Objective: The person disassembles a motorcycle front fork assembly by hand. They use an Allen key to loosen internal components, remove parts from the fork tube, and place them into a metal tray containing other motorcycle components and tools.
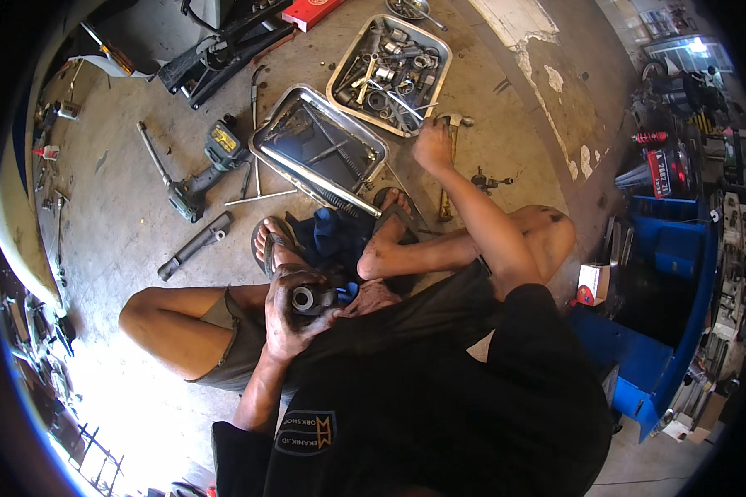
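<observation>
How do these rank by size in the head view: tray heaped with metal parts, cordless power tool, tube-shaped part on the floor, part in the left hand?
1. Tray heaped with metal parts
2. Cordless power tool
3. Tube-shaped part
Unsure: the held part, nearer the camera and partly hidden.

left hand (280, 313): its fingers were curled around a dark cylindrical part (305, 300).
right hand (433, 149): its fingers were near the tool tray (373, 121), grip unclear.
hammer (453, 139): lay just right of those fingers.
second tray (302, 132): sat left of them.
</observation>
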Demonstrator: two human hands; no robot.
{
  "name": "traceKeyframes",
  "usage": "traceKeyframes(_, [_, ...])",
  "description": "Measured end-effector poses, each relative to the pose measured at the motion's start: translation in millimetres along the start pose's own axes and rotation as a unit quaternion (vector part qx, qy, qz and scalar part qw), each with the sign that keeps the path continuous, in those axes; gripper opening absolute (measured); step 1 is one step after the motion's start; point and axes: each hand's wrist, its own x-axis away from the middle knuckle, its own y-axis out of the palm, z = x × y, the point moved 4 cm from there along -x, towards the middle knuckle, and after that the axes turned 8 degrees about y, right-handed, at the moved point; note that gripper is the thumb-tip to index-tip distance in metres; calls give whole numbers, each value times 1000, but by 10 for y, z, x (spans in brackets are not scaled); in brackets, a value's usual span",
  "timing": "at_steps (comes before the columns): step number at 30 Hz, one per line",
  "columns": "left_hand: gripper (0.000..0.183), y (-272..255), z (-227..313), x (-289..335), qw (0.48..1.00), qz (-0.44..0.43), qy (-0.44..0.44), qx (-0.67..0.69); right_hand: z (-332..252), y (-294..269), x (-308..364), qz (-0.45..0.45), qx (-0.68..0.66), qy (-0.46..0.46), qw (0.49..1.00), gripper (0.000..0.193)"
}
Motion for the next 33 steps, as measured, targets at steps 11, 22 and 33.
traceKeyframes(11, [52, 101, 171, -217, 990, -82, 89, -67, 219, 422, -511, 94, 73, -104, 987, 37])
traceKeyframes(22, [44, 335, 201, -413, 982, -136, 129, -12, 851, -176, -1219, 15, 22, 38, 999, 36])
traceKeyframes(33, [46, 180, 101, -236, 992, -88, 90, -33, -500, -2590, 1747, -304, -171, -182, 919, 21])
